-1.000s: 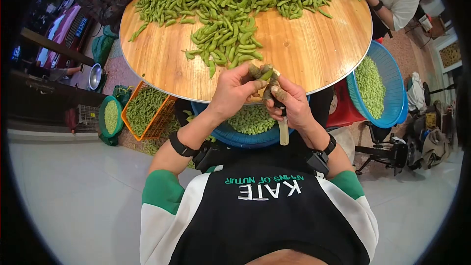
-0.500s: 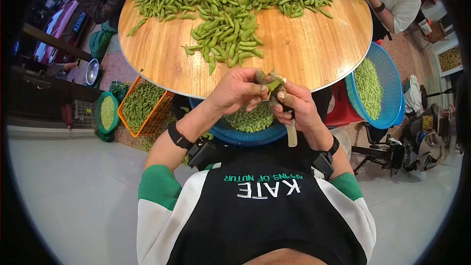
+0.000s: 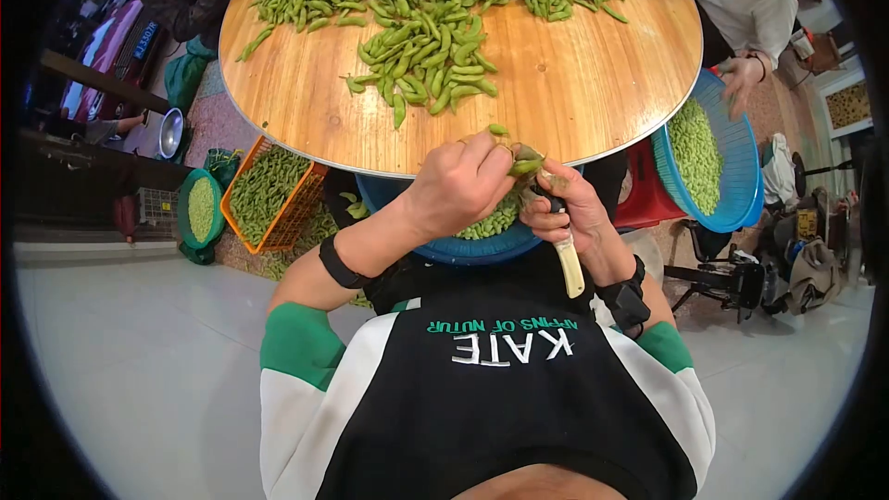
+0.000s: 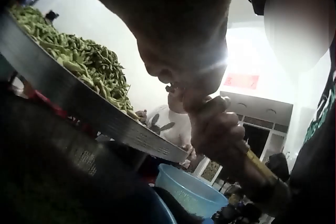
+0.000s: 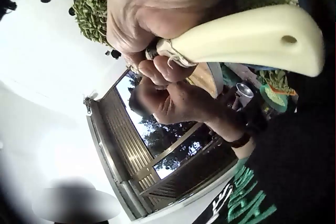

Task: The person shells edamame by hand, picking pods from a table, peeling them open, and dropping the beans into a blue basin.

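In the head view my right hand (image 3: 576, 206) curls round a tool with a cream handle (image 3: 569, 268), which sticks out below the fingers. The same cream handle (image 5: 252, 37) fills much of the right wrist view beside my right hand (image 5: 163, 19). My left hand (image 3: 463, 183) is at the table's near edge, its fingers curled at green pods (image 3: 526, 167) between the two hands. One more pod (image 3: 498, 130) shows just above my left fingers. Behind lies a large heap of pods (image 3: 426, 46) on the round wooden table (image 3: 574, 83).
Below the hands is a blue basin (image 3: 454, 253) of shelled beans. An orange crate (image 3: 294, 208) of pods and a green basin (image 3: 215, 222) stand at the left, a blue basket (image 3: 732, 139) of beans at the right. Two people sit across the table.
My left hand has turned, its back now facing up. My right hand has moved slightly right and down, the cream handle tilting. The person at the right has moved a hand over the blue basket.
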`<state>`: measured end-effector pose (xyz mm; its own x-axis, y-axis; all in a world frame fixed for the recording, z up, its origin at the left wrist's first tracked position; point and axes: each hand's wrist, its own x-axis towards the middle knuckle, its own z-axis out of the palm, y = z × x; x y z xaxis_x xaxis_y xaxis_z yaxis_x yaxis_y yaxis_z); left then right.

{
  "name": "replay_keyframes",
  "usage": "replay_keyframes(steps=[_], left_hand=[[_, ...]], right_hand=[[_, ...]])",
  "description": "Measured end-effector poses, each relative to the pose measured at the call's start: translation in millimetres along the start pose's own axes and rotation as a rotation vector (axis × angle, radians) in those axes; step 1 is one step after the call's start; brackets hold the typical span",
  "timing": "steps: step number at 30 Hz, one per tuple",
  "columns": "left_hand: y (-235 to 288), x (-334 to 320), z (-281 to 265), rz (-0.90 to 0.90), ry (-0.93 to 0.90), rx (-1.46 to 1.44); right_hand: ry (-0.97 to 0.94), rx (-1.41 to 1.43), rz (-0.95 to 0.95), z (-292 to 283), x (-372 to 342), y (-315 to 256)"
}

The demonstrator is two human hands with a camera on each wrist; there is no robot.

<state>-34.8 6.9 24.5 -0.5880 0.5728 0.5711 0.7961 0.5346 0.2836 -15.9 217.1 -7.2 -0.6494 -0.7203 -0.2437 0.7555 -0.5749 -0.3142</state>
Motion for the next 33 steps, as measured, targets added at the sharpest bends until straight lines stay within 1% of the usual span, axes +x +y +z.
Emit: replay_keyframes(steps=[1,2,4,5,7,8,10,11,13,14,16,17,19,20,22,23,25,26,28,29,31,32,33], left_hand=[[0.1,-0.5,0.9,0.003,0.005,0.083],[-3.1,1.4,0.9,0.010,0.006,0.081],[-9.7,5.2,-1.9,0.011,-0.023,-0.224],[-10.0,6.5,-3.5,0.008,-0.023,-0.224],[-9.8,9.7,-6.2,-0.045,-0.024,-0.413],[-9.1,9.6,-4.7,-0.046,-0.019,-0.411],[-8.6,10.0,0.8,-0.150,0.053,-0.572],[-8.3,9.2,2.3,-0.151,0.053,-0.569],[-7.4,6.7,6.0,-0.255,0.084,-0.693],[-8.2,4.7,10.6,-0.257,0.088,-0.689],[-8.0,0.5,21.3,-0.376,0.152,-0.770],[-6.3,-0.8,26.5,-0.378,0.159,-0.764],[-2.0,0.5,31.9,-0.433,0.274,-0.754],[-1.9,0.7,32.6,-0.435,0.280,-0.754],[-0.4,-1.4,32.8,-0.726,0.172,-1.030],[-2.4,-2.6,31.6,-0.724,0.176,-1.030],[-6.9,-4.7,27.1,-0.882,0.056,-1.480],[-5.5,-4.3,26.5,-0.884,0.057,-1.480],[0.1,1.1,21.5,-0.977,0.054,-1.366],[0.5,1.1,22.1,-0.981,0.058,-1.364],[-0.3,2.4,23.0,-0.911,0.045,-1.328],[-2.4,3.1,22.4,-0.907,0.047,-1.326],[-4.1,1.9,21.1,-0.878,-0.009,-1.349]], right_hand=[[-0.021,0.047,0.003,3.1,0.3,-0.2],[-0.021,0.045,-0.004,2.0,0.1,-0.5],[-0.035,0.072,0.022,-2.0,-0.6,2.2],[-0.034,0.073,0.025,-1.9,-1.0,3.4],[-0.043,0.076,0.011,-0.4,-1.3,4.9],[-0.044,0.072,0.015,1.3,-1.9,6.2],[0.003,-0.014,-0.085,6.7,-2.0,7.8],[0.000,-0.014,-0.084,9.8,-1.8,8.5],[0.017,-0.014,-0.115,16.1,-1.6,9.2],[0.014,-0.016,-0.111,18.0,-1.2,9.3],[0.088,-0.069,-0.165,20.8,-1.2,10.3],[0.082,-0.073,-0.158,22.2,-0.6,11.2],[0.152,-0.173,-0.223,24.3,0.4,12.9],[0.151,-0.178,-0.219,23.8,0.9,11.5],[0.191,-0.340,-0.260,20.8,1.4,10.9],[0.189,-0.343,-0.259,19.8,1.8,9.0],[0.127,-0.237,-0.188,18.5,2.4,5.8],[0.128,-0.236,-0.187,19.1,2.4,6.6],[0.270,-0.458,-0.239,21.8,3.5,7.2],[0.268,-0.458,-0.235,25.0,3.6,7.4],[0.305,-0.645,-0.268,34.2,2.4,5.7],[0.302,-0.648,-0.270,37.2,1.4,3.4],[0.309,-0.699,-0.268,39.4,-0.5,2.7]])
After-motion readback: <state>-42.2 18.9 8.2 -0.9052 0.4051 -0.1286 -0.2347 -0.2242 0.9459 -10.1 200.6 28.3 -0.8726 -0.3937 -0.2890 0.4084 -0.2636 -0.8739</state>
